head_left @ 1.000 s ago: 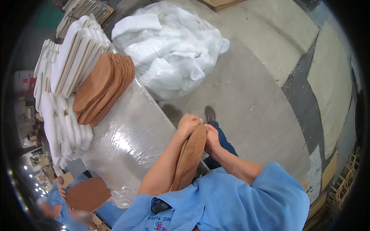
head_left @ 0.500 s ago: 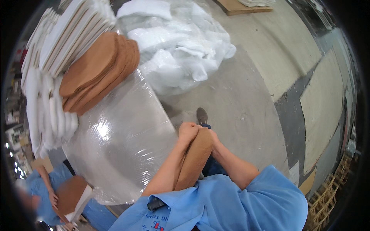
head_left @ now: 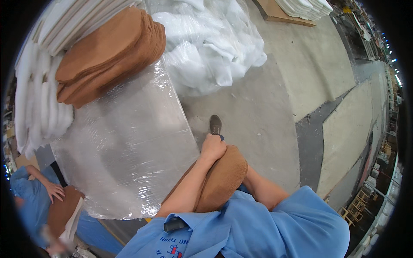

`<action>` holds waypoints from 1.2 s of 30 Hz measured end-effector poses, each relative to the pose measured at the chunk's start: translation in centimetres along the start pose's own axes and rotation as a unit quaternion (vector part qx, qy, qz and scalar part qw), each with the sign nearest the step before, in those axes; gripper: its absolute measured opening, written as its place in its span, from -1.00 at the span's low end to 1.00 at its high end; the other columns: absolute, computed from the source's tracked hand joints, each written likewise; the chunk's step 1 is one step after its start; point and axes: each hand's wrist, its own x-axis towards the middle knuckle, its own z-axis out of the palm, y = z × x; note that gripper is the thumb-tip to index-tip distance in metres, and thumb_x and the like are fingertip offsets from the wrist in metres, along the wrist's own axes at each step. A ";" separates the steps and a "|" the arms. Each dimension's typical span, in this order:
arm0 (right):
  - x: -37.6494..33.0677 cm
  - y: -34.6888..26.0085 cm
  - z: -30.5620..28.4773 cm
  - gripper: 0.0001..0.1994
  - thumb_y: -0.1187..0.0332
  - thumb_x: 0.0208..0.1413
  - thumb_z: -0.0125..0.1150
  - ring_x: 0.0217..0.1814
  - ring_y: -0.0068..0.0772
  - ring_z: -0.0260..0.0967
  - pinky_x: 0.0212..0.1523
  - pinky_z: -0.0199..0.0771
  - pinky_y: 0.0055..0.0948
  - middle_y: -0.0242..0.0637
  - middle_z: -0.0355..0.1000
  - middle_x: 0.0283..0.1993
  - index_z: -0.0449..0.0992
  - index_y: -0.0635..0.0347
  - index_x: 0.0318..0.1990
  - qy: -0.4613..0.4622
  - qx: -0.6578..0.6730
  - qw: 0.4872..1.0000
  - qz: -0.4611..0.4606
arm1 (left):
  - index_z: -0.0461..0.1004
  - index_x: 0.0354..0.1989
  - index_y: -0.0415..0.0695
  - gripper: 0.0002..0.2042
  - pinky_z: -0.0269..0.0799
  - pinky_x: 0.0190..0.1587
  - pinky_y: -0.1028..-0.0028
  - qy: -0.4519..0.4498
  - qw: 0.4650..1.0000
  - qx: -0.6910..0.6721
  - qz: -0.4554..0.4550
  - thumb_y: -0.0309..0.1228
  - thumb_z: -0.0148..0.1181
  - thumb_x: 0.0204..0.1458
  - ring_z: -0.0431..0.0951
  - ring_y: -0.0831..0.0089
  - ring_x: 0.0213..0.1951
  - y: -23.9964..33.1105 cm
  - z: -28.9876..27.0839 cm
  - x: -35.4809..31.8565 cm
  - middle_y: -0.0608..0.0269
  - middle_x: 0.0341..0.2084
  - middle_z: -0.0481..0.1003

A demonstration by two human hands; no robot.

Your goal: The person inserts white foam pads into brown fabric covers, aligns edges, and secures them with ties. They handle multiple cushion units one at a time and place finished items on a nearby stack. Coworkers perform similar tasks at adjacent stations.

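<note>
I hold a brown, rounded felt-like pad (head_left: pixel 223 178) against my front, just right of the plastic-wrapped table (head_left: pixel 129 150). My left hand (head_left: pixel 213 148) is closed over the pad's top edge, above my shoe (head_left: pixel 215 124). My right forearm (head_left: pixel 260 189) runs in under the pad from the right; that hand is hidden behind the pad and seems to bear it. On the table's far left lies a stack of like brown pads (head_left: pixel 112 51).
White foam sheets (head_left: pixel 38 107) line the table's left side. A heap of white wadding in clear plastic (head_left: pixel 211 47) lies on the concrete floor beyond. A person in blue (head_left: pixel 34 202) works at the lower left with a hand on a brown piece. A pallet (head_left: pixel 297 10) sits far right.
The pad has tipped from edge-on and upright to a flatter lean against my body. My right hand, seen gripping its top before, has slid out of sight behind it. The view has moved nearer the table.
</note>
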 end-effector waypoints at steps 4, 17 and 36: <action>-0.8 -0.6 0.7 -0.84 0.30 0.35 0.16 -0.17 -0.42 0.54 -0.12 0.59 -0.32 -0.39 0.57 -0.13 0.60 0.10 -0.05 -0.049 -0.141 0.988 -0.043 | 0.64 -0.34 -0.43 -0.68 0.45 0.13 0.03 -0.023 0.999 -0.006 -0.034 -0.32 0.18 0.07 0.54 -0.24 -0.01 -0.4 0.1 -0.2 -0.42 -0.13 0.55; 5.4 3.9 -1.2 -0.81 0.30 0.29 0.15 -0.18 -0.31 0.59 -0.19 0.56 -0.26 -0.28 0.62 -0.22 0.65 0.17 -0.18 -0.047 -0.049 0.997 -0.028 | 0.59 -0.44 -0.33 -0.74 0.46 0.00 0.05 -0.046 0.997 0.049 -0.023 -0.33 0.17 0.08 0.56 -0.15 -0.12 -1.6 -0.7 -0.3 -0.34 -0.30 0.57; -0.2 2.1 -1.7 -0.55 -0.09 0.39 0.10 -0.18 -0.27 0.58 -0.08 0.58 -0.28 -0.22 0.63 -0.12 0.60 0.15 -0.07 -0.244 0.182 0.946 0.113 | 0.51 0.13 -0.20 -0.58 0.47 -0.16 0.33 -0.056 0.997 -0.020 0.044 -0.14 0.24 0.27 0.56 0.37 -0.28 -2.5 -8.3 -10.3 0.25 -0.33 0.61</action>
